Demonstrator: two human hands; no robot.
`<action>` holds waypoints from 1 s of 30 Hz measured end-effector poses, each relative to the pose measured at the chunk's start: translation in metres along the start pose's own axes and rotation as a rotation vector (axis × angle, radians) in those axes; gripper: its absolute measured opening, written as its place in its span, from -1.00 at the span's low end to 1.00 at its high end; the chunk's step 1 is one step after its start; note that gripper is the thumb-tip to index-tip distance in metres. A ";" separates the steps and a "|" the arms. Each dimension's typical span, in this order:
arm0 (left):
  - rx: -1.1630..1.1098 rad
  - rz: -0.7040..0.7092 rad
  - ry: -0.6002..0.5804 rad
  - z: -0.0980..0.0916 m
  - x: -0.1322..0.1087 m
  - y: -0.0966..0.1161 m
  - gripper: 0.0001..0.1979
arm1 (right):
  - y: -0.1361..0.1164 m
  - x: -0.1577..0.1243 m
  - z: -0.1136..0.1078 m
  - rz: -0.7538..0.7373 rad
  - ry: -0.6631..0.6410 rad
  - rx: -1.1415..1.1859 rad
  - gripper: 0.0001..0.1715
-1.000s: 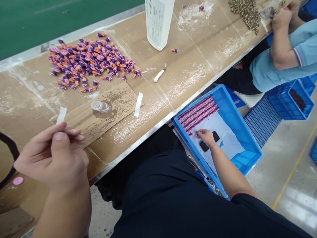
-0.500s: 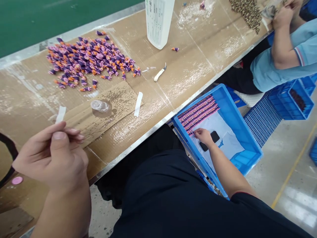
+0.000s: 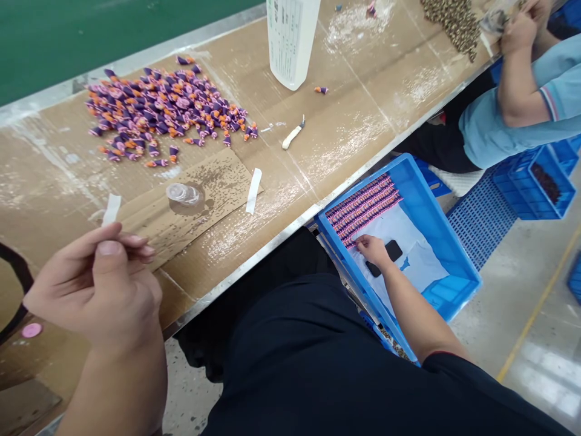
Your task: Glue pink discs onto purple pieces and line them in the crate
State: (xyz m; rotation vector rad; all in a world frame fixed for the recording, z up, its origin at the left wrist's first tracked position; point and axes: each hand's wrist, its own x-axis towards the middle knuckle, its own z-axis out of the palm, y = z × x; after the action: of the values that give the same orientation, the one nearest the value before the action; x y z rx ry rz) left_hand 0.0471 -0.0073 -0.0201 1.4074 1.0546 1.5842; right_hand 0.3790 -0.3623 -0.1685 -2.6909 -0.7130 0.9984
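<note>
My left hand (image 3: pixel 97 287) hovers above the front edge of the cardboard-covered table (image 3: pixel 345 115), its thumb pressed to the fingers in a pinch; whatever is between them is too small to make out. My right hand (image 3: pixel 373 249) reaches down into a blue crate (image 3: pixel 447 254) beside my lap. Its fingertips touch the nearest row of purple-and-orange pieces (image 3: pixel 363 206) laid in lines at the crate's far end. A black phone (image 3: pixel 385 257) lies on white paper under that hand. A heap of loose purple-and-orange pieces (image 3: pixel 158 109) covers the table's far left.
A white bottle (image 3: pixel 292 39) stands at the table's back. A small white-handled tool (image 3: pixel 293 134), tape strips (image 3: pixel 253 191) and a clear cap (image 3: pixel 183 194) lie mid-table. A person in a light blue shirt (image 3: pixel 521 115) works at right by brown pieces (image 3: pixel 449 21) and more blue crates (image 3: pixel 535 184).
My right hand has slid slightly left along the rows in the crate. My left hand has held its pinch almost still.
</note>
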 end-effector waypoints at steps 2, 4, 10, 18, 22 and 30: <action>-0.010 -0.002 0.006 0.000 0.001 -0.001 -0.76 | -0.001 0.000 -0.001 -0.012 0.005 -0.025 -0.78; -0.001 -0.003 0.007 0.000 0.002 -0.002 -0.76 | -0.001 0.000 -0.001 -0.021 0.008 -0.047 -0.77; -0.015 0.064 -0.016 -0.001 0.005 -0.008 -0.75 | -0.007 -0.001 -0.002 -0.040 0.004 -0.088 -0.74; 0.019 0.034 -0.001 0.001 0.002 -0.003 -0.79 | -0.010 -0.003 -0.005 -0.037 -0.005 -0.087 -0.73; 0.020 0.017 -0.011 0.001 0.001 0.002 -0.81 | -0.009 -0.006 -0.007 -0.034 -0.002 -0.070 -0.75; -0.016 0.044 -0.042 -0.001 0.000 0.001 -0.83 | -0.015 -0.010 0.002 -0.009 -0.065 0.021 -0.78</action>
State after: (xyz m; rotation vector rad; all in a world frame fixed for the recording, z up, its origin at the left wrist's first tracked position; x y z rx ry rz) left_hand 0.0456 -0.0081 -0.0194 1.4554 0.9908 1.5839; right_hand 0.3658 -0.3542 -0.1596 -2.6458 -0.7221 1.0889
